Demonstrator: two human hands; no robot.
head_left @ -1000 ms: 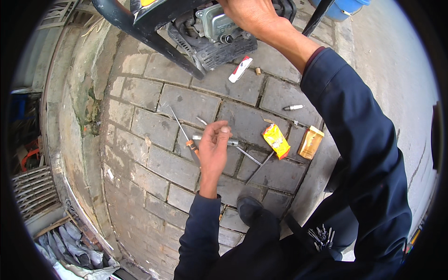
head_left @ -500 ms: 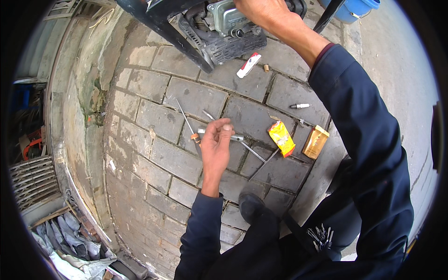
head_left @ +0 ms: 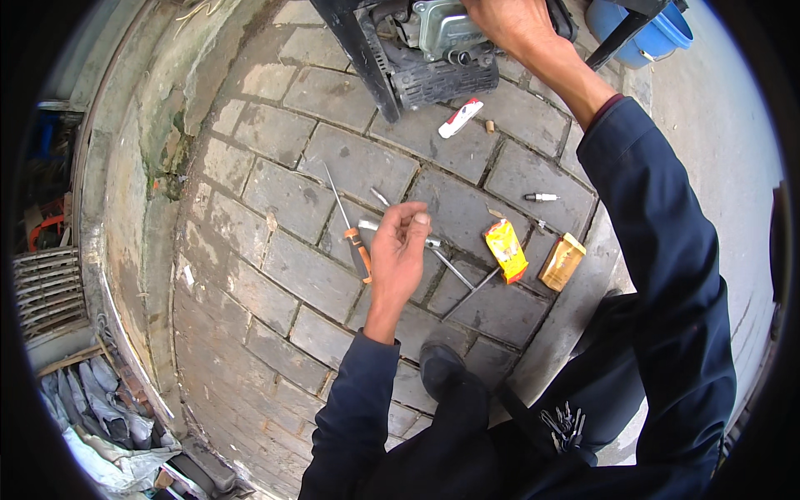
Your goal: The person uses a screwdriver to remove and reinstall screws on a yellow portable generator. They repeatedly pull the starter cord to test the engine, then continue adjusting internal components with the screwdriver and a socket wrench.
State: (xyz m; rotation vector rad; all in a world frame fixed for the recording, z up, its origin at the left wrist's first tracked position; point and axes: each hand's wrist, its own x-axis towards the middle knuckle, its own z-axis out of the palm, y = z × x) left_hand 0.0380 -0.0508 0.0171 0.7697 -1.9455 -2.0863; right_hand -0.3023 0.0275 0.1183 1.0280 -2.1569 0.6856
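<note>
My left hand [head_left: 398, 254] hovers over the paving with curled fingers and the thumb pressed against them; anything inside is too small or hidden. Below it lies a metal T-handle wrench [head_left: 454, 271], partly covered by the hand. Beside it rests a screwdriver [head_left: 358, 254] with an orange and black handle. My right hand [head_left: 512, 23] reaches to the engine [head_left: 450, 33] in a black frame [head_left: 358, 54]; its fingers are out of sight past the top edge. On the paving at right is a spark plug [head_left: 542, 197].
A yellow packet [head_left: 505, 250] and a gold box [head_left: 562, 262] lie near the kerb. Close to the engine are a white and red box [head_left: 460, 118] and a small brown piece [head_left: 490, 127]. A blue bucket [head_left: 646, 37] stands far right; a mossy wall [head_left: 158, 125] runs along the left.
The view has shifted slightly, so the engine and frame appear further right and higher. My right hand stays at the engine; the left remains curled over the wrench, showing more of the screwdriver handle.
</note>
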